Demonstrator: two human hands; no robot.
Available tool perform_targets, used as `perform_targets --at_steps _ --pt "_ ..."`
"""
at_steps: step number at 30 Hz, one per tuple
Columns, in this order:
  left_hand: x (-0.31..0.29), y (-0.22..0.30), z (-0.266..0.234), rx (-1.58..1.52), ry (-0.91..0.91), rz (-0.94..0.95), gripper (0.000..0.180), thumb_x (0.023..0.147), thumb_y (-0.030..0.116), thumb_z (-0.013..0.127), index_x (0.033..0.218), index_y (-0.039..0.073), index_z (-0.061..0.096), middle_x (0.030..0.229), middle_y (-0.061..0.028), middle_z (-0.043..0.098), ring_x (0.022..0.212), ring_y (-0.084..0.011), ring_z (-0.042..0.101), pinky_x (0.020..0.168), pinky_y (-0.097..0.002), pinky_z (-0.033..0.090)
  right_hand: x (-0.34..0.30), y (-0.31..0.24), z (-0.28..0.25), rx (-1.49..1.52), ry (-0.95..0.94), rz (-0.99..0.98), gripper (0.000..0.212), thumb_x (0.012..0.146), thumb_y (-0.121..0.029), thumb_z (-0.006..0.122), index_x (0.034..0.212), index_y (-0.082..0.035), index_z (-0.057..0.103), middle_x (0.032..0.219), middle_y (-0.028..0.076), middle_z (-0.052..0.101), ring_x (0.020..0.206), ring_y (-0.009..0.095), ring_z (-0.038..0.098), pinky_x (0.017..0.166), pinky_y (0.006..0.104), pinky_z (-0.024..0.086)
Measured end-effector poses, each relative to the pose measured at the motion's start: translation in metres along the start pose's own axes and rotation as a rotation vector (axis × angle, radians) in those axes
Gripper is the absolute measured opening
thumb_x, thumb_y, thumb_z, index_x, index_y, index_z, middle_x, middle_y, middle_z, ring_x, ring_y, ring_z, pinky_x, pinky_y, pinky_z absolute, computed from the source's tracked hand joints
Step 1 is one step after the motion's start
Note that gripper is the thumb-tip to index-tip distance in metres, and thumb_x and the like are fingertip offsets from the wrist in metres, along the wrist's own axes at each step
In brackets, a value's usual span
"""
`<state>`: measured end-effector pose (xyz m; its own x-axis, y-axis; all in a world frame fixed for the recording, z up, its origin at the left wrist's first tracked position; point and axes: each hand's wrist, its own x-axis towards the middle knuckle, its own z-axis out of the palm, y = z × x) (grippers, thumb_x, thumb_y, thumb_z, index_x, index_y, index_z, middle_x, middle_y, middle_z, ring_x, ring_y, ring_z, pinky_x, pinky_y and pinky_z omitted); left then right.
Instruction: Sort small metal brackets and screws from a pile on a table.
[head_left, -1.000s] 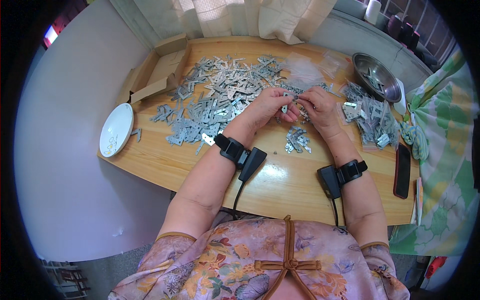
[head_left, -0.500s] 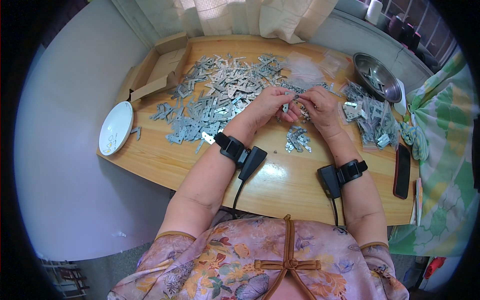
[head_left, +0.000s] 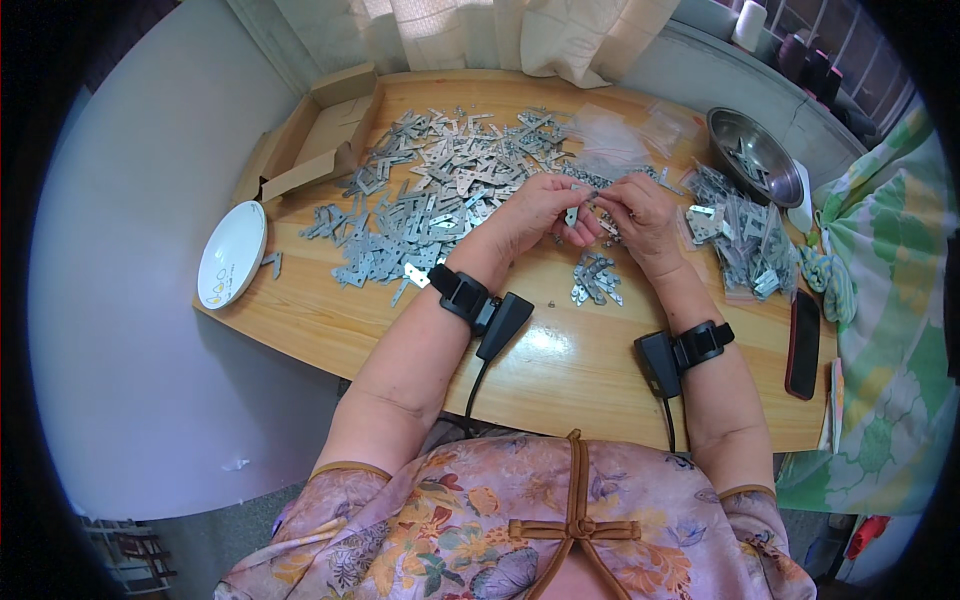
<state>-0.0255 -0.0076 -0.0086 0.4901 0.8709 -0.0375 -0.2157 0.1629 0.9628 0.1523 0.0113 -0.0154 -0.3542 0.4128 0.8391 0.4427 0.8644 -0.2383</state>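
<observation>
Between the thumb and fingers of my left hand point(head_left: 551, 207) is a flat metal bracket point(head_left: 572, 214) with holes. My right hand point(head_left: 640, 212) meets it at the bracket's upper end, thumb and fingertips pinched on something too small to make out. Just below the hands lies a small heap of metal brackets point(head_left: 596, 280). Beyond and left of my left hand spreads a large pile of L-shaped and flat brackets point(head_left: 440, 190). Small metal parts point(head_left: 611, 222) lie under and behind my hands, partly covered by them.
A cardboard tray point(head_left: 325, 135) and a white bowl point(head_left: 232, 256) stand at the left. On the right are filled plastic bags point(head_left: 745, 240), a steel bowl point(head_left: 757, 150) and a phone point(head_left: 803, 344). Clear bags point(head_left: 608, 135) lie at the back.
Almost nothing differs. My hands stay together over the bracket, with only a slight shift of the fingers.
</observation>
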Motion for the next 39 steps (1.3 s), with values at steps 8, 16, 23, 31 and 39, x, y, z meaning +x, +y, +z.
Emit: perform_targets --at_steps 8,16,23,31,39 --pt "0.000 -0.001 -0.002 -0.035 -0.017 0.008 0.022 0.089 0.021 0.046 0.091 0.000 0.054 0.072 -0.0125 0.062 0.057 -0.0151 0.060 0.051 -0.0225 0.050 -0.006 0.000 0.003 0.193 -0.027 0.216 0.011 0.066 -0.005 0.069 0.074 -0.003 0.061 0.074 0.007 0.055 0.062 0.019 0.056 0.054 0.0271 0.045" --pt "0.002 -0.002 -0.002 -0.060 -0.005 0.023 0.023 0.089 0.021 0.047 0.091 0.000 0.054 0.072 -0.0132 0.061 0.058 -0.0158 0.060 0.050 -0.0231 0.050 -0.007 0.002 0.004 0.291 -0.012 0.281 0.011 0.068 -0.003 0.068 0.078 -0.004 0.064 0.076 0.007 0.056 0.067 0.017 0.056 0.057 0.0255 0.044" --pt "0.000 -0.001 0.000 -0.012 0.024 0.026 0.022 0.090 0.021 0.046 0.091 0.000 0.054 0.072 -0.0121 0.062 0.058 -0.0154 0.060 0.051 -0.0231 0.050 -0.005 0.001 0.004 0.167 0.010 0.179 0.012 0.066 -0.006 0.069 0.077 -0.004 0.065 0.075 0.007 0.056 0.068 0.020 0.056 0.057 0.0265 0.044" --pt "0.000 -0.002 -0.002 0.091 0.009 -0.005 0.022 0.090 0.021 0.044 0.093 0.002 0.054 0.072 -0.0103 0.062 0.059 -0.0138 0.060 0.050 -0.0210 0.048 -0.007 0.004 0.004 0.617 -0.088 0.633 0.013 0.070 -0.005 0.068 0.082 -0.003 0.062 0.078 0.002 0.058 0.069 0.010 0.054 0.059 0.0221 0.043" --pt "-0.002 0.001 -0.001 0.151 -0.054 0.051 0.027 0.090 0.023 0.045 0.102 0.000 0.055 0.079 -0.0090 0.064 0.066 -0.0122 0.061 0.054 -0.0205 0.047 -0.005 0.002 0.000 0.938 -0.127 0.897 0.023 0.074 -0.006 0.066 0.095 -0.002 0.058 0.084 0.003 0.058 0.070 0.009 0.054 0.060 0.0207 0.043"
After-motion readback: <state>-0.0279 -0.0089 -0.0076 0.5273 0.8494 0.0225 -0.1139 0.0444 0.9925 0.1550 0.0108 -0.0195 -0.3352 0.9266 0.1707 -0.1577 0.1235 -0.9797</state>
